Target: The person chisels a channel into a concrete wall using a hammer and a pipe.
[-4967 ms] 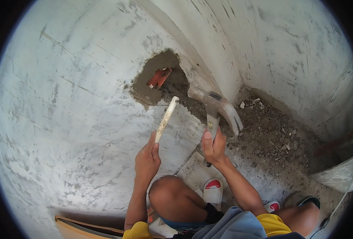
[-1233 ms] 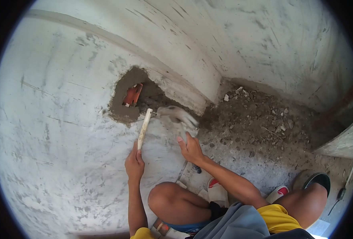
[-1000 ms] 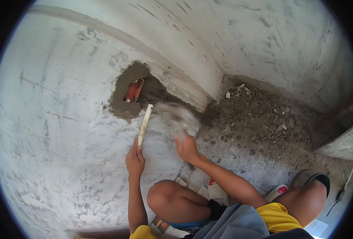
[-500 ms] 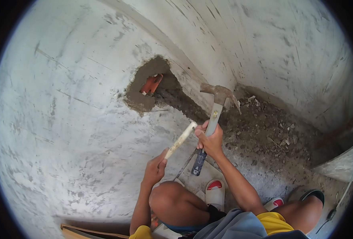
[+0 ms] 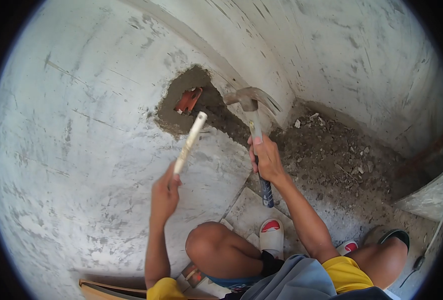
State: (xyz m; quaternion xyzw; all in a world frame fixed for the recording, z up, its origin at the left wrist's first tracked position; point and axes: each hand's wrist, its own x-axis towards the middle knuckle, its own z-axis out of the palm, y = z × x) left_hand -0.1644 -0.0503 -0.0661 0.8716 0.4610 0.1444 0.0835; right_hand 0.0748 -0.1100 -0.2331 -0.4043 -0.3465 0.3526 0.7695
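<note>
No lettering, brand, number or sign can be read anywhere in the scene. The plastered wall [image 5: 81, 150] and the hammer [image 5: 254, 117] carry no legible marks.

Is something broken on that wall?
Yes. A rough hole is broken into the plastered wall, showing gray mortar and an orange piece inside. Rubble lies strewn on the floor beside it. The left hand holds a pale chisel near the hole; the right hand holds a hammer.
</note>
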